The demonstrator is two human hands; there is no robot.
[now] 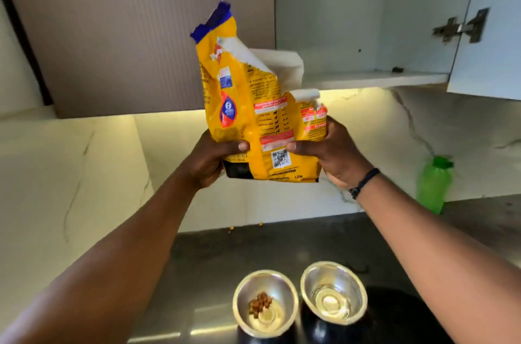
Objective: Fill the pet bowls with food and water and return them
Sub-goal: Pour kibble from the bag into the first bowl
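A yellow pet food bag (253,107) with a torn blue top is held upright in front of the open wall cupboard, well above the counter. My left hand (217,160) grips its lower left side and my right hand (332,154) grips its lower right side. Two steel bowls sit side by side on the counter below. The left bowl (265,304) holds a small heap of brown kibble. The right bowl (334,293) has no kibble in it; whether it holds water I cannot tell.
The cupboard shelf (375,79) is open, its door (490,22) swung out at the right. A green plastic bottle (432,185) stands by the marble backsplash. A few kibble pieces (260,224) lie at the counter's back edge.
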